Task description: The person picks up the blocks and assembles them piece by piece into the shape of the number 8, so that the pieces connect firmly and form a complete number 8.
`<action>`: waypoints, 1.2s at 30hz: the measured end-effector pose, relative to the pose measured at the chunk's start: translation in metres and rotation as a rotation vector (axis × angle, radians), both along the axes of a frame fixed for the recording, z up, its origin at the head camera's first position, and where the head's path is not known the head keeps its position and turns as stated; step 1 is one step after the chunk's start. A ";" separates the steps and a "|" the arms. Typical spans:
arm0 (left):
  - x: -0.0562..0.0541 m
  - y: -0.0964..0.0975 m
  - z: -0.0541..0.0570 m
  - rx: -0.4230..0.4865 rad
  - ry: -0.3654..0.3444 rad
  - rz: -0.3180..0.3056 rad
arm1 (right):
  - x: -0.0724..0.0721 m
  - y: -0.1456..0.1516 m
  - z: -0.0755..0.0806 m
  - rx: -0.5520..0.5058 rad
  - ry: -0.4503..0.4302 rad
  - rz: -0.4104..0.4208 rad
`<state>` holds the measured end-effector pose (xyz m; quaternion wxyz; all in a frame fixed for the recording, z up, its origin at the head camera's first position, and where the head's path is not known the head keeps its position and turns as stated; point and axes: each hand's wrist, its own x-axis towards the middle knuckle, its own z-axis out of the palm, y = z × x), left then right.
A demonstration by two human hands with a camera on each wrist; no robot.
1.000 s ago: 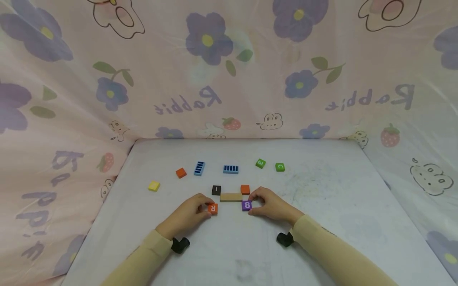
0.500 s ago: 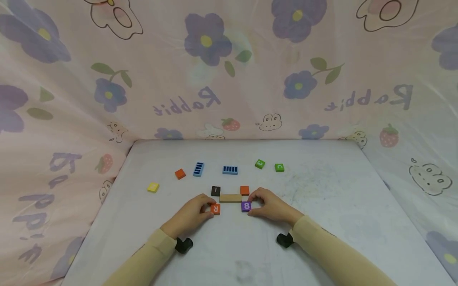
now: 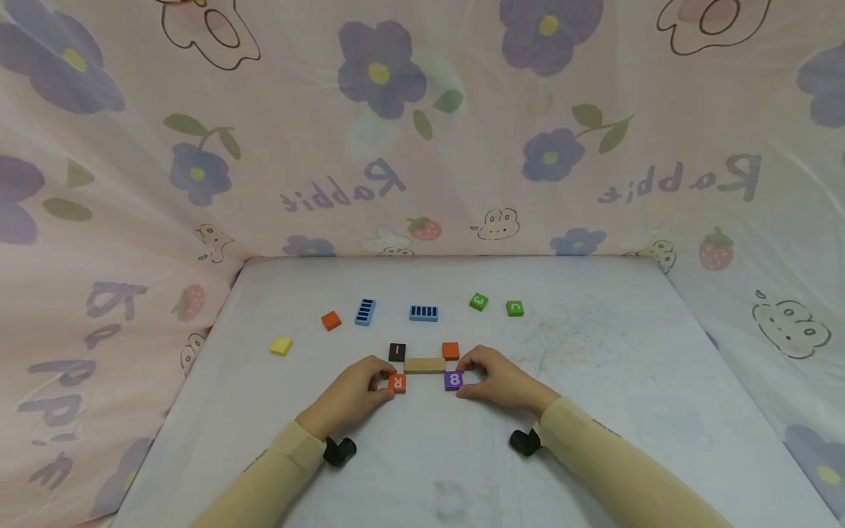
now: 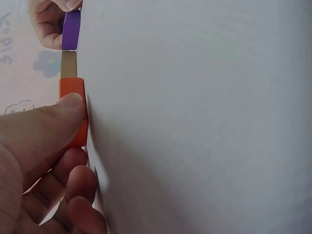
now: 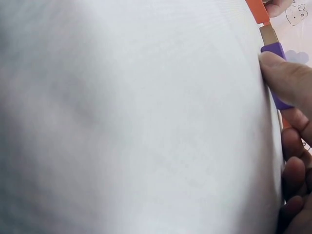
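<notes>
My left hand (image 3: pixel 353 392) pinches an orange letter tile marked R (image 3: pixel 397 383) between thumb and fingers, low on the white table. In the left wrist view the thumb presses the near side of that orange tile (image 4: pixel 73 114). Opposite it, my right hand (image 3: pixel 498 378) pinches a purple number tile marked 8 (image 3: pixel 452 380), whose edge shows under the thumb in the right wrist view. Between and just behind the two tiles lies a plain wooden block (image 3: pixel 425 366). A black tile (image 3: pixel 397 353) and a plain orange tile (image 3: pixel 450 351) sit at its far corners.
Farther back lie two blue striped tiles (image 3: pixel 423 314), two green tiles (image 3: pixel 514 309), another orange tile (image 3: pixel 331 320) and a yellow tile (image 3: pixel 280 346). A patterned cloth (image 3: pixel 455 147) rises behind the table (image 3: pixel 594 352) and along its sides.
My left hand has slid the orange R tile slightly right, to the wooden block's near left corner. The right hand keeps the purple tile in nearly the same place.
</notes>
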<state>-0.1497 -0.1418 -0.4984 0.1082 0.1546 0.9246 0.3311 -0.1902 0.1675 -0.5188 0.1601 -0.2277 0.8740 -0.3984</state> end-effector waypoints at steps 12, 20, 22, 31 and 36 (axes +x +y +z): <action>0.000 0.000 -0.001 -0.005 -0.014 0.007 | 0.001 -0.001 0.001 -0.012 -0.012 0.002; -0.001 0.000 -0.002 -0.014 -0.018 0.006 | 0.000 0.000 0.001 -0.012 -0.019 0.001; -0.002 0.000 -0.002 -0.018 -0.019 0.005 | 0.000 0.000 0.001 -0.012 -0.021 0.000; -0.002 0.000 -0.002 -0.015 -0.022 0.008 | 0.000 -0.001 0.001 -0.011 -0.025 -0.002; -0.002 0.000 -0.001 -0.014 -0.020 0.010 | 0.000 0.000 0.000 -0.017 -0.025 -0.001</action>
